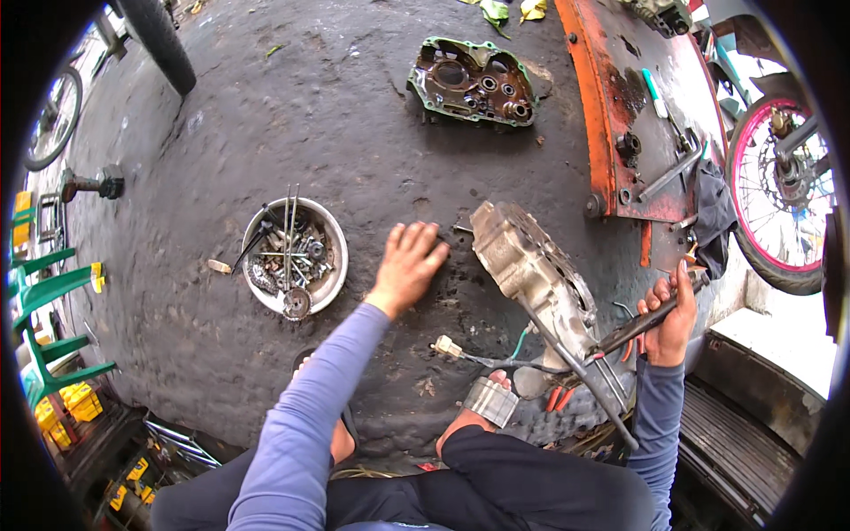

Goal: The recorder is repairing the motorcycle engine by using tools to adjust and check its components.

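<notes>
My left hand (409, 265) rests on the dark ground, fingers stretched out and nothing held, just left of a metal engine case (522, 265). My right hand (670, 317) is closed around a thick dark bar (629, 332). The bar's inner end meets a long thin metal rod (575, 367) that slants past the lower side of the case. Whether the two are joined I cannot tell. The case is tilted up on the ground, its broad open side turned away to the right. A cable with a white connector (447, 346) trails near its base.
A white bowl (335, 288) of bolts and small parts stands at left. Farther off lies an oily engine case half (474, 81). An orange metal stand (591, 115) with tools is at right, near a pink-rimmed wheel (753, 212). Red-handled pliers (558, 398) lie near my foot.
</notes>
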Demonstrator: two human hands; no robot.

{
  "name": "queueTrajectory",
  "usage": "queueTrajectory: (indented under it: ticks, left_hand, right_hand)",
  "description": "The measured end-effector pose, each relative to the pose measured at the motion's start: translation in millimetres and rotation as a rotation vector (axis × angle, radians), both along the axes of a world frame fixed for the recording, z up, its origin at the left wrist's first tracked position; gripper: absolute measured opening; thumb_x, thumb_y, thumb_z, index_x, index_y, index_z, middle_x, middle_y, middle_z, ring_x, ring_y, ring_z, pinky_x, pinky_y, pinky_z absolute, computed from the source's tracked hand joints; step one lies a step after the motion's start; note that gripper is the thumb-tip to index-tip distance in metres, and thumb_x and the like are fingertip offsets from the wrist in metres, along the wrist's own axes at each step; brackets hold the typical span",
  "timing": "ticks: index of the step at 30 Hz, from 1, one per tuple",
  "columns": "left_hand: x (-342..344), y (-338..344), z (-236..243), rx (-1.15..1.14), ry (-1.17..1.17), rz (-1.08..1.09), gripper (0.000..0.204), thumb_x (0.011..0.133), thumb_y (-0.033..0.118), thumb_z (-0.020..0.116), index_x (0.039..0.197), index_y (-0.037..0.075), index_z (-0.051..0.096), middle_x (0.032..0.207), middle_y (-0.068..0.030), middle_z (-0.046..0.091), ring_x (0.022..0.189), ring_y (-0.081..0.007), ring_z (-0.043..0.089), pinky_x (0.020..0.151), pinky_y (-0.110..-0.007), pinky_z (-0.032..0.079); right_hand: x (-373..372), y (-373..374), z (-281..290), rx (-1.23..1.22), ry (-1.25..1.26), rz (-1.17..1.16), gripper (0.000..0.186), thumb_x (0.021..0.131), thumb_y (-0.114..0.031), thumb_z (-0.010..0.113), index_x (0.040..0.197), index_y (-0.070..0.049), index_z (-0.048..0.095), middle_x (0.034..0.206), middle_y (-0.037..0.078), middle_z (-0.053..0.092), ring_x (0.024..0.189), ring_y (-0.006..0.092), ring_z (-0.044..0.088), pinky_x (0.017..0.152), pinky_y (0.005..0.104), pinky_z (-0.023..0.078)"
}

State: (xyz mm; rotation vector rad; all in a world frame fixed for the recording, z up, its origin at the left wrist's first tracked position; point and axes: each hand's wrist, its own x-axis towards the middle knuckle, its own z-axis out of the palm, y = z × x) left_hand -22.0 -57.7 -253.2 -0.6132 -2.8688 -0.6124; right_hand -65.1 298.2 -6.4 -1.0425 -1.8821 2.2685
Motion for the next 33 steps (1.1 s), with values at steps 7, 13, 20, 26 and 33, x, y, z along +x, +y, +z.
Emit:
queueTrajectory:
  ticks: [7,13,20,26,33]
  left_hand:
    - [-15,3,22,-0.019,0.039,-0.178,0.044,0.077,0.014,0.066,0.120,0.009,0.064,0.149,-0.0142,0.047,0.142,-0.0314,0.040,0.120,-0.053,0.024]
    - [-55,18,9,-0.036,-0.062,-0.265,0.024,0.082,0.014,0.058,0.103,0.007,0.068,0.115,-0.0068,0.064,0.115,-0.0250,0.057,0.105,-0.042,0.040]
    - [-63,-48,52,-0.130,0.002,-0.131,0.032,0.076,0.005,0.061,0.107,0.005,0.064,0.105,-0.0125,0.059,0.105,-0.0316,0.056,0.088,-0.047,0.043]
    - [-79,107,197,0.091,-0.061,-0.738,0.103,0.057,0.030,0.091,0.148,0.017,0.043,0.150,-0.0125,0.046,0.143,-0.0331,0.039,0.118,-0.053,0.026]
    - [-97,159,189,-0.048,-0.261,-1.089,0.079,0.060,0.031,0.087,0.126,0.005,0.052,0.111,-0.0134,0.063,0.109,-0.0342,0.062,0.095,-0.046,0.048]
  right_hand:
    - [15,-4,-6,0.136,0.115,0.012,0.029,0.103,-0.038,0.056,0.084,-0.018,0.048,0.063,-0.005,0.039,0.050,0.0057,0.039,0.048,0.0244,0.035]
    - [26,50,-43,-0.094,0.015,-0.083,0.034,0.099,-0.041,0.058,0.077,-0.019,0.044,0.059,-0.005,0.038,0.048,0.0101,0.037,0.048,0.0287,0.033]
    - [14,85,-68,-0.233,-0.097,-0.175,0.037,0.092,-0.042,0.064,0.074,-0.021,0.040,0.057,-0.006,0.030,0.047,0.0110,0.031,0.047,0.0306,0.027]
    - [0,88,-64,-0.230,-0.162,-0.209,0.036,0.090,-0.040,0.068,0.075,-0.020,0.041,0.057,-0.004,0.037,0.046,0.0119,0.036,0.046,0.0314,0.032]
    - [7,61,-64,-0.140,-0.229,-0.270,0.036,0.091,-0.043,0.066,0.076,-0.020,0.044,0.056,-0.004,0.040,0.045,0.0122,0.041,0.046,0.0324,0.035]
